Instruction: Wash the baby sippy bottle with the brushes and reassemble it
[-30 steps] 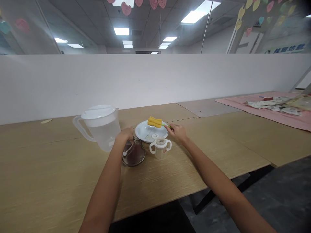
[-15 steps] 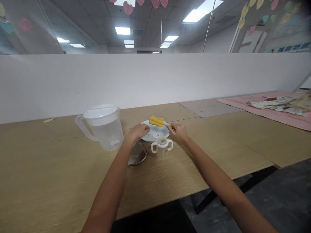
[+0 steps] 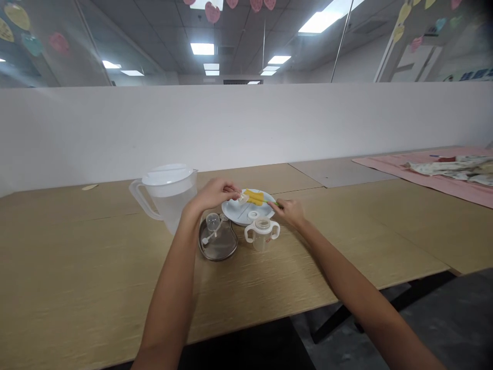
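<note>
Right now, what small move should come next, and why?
Probably bring the yellow sponge brush gently against the small clear piece: the left hand pinches that piece right beside the sponge head, while the right hand grips the brush by its green handle, leaving little distance to close.

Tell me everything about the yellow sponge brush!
The sponge brush has a yellow, foam-like head and thin green handle. The right hand grips the handle, holding the brush sideways over the white dish, head pointing left. The left hand holds a small clear piece by the head's tip; I can't tell whether they touch.
</note>
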`<state>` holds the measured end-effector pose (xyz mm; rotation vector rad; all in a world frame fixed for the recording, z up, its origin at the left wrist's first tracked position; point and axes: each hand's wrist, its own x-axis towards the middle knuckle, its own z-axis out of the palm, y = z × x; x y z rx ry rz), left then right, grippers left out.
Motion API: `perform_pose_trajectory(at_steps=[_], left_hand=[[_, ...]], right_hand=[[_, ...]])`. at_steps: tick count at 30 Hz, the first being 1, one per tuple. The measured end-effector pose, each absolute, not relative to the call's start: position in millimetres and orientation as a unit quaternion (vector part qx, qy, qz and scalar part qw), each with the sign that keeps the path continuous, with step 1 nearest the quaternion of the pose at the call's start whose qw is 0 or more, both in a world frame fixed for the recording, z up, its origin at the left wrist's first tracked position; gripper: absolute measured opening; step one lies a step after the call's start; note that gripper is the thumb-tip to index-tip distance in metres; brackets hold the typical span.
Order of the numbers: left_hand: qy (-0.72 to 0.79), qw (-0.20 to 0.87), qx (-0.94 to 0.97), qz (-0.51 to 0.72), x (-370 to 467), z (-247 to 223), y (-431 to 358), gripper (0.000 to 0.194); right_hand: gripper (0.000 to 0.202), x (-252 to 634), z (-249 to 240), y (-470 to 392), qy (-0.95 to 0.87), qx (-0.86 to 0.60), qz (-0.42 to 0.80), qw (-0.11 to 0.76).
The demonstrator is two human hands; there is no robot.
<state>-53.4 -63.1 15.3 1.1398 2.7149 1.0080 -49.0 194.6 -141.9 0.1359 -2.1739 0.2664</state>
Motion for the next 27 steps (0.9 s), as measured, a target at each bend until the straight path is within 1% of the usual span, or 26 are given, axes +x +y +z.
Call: perform_pose_trajectory(at_steps=[2,3,5,7,8,9,11,14,15,16,18,20,24,27], left_hand=[[0.871,-0.01,0.367,0.325,-49.3,17.0,-62.2,0.019],[0.883,-0.035,0.358,0.302,-48.3,16.3,-60.5,0.018],[0.919,-0.094,0.317,0.214,-46.7,14.3,-56.4,0.017],[0.953,-0.154,0.244,0.097,-44.2,14.0,-54.1,0.019],[0.964,-0.16,0.206,0.044,-42.6,14.6,-54.2,0.02],[0.974,-0.141,0.175,0.005,-41.0,15.4,-54.9,0.021],[0.988,-0.049,0.139,-0.035,-39.2,15.2,-57.2,0.021],[0.986,0.102,0.123,-0.044,-41.8,6.9,-57.8,0.011],[0.983,0.131,0.117,-0.047,-43.8,2.7,-56.8,0.006],[0.98,0.155,0.11,-0.051,-45.8,-1.2,-55.4,0.006],[0.976,0.181,0.105,-0.058,-48.6,-5.7,-52.1,0.01],[0.978,0.158,0.122,-0.06,-48.9,-4.3,-48.5,0.012],[0.978,0.033,0.206,-0.028,-48.0,-0.7,-34.7,0.022],[0.96,0.0,0.281,0.014,-55.1,-19.0,-14.6,0.024]], right_hand=[[0.064,-47.5,-140.8,193.7,-0.872,0.07,0.103,0.474],[0.061,-46.2,-139.8,192.2,-0.863,0.088,0.104,0.487],[0.056,-43.1,-137.2,187.8,-0.845,0.126,0.103,0.51],[0.053,-40.3,-134.4,184.2,-0.835,0.139,0.106,0.522],[0.053,-39.3,-133.2,183.4,-0.832,0.135,0.112,0.526],[0.052,-38.6,-132.1,183.5,-0.831,0.124,0.122,0.529],[0.052,-38.2,-130.7,185.9,-0.826,0.097,0.142,0.537],[0.052,-39.2,-130.4,191.1,-0.822,0.078,0.149,0.545],[0.051,-39.7,-130.8,192.4,-0.822,0.08,0.146,0.545],[0.051,-40.2,-131.1,193.2,-0.822,0.083,0.142,0.546],[0.051,-40.8,-131.6,193.9,-0.822,0.086,0.136,0.547],[0.052,-40.9,-131.3,193.8,-0.825,0.079,0.132,0.544],[0.055,-40.7,-129.3,194.0,-0.837,0.046,0.13,0.529],[0.056,-41.1,-128.4,194.9,-0.841,0.035,0.129,0.524]])
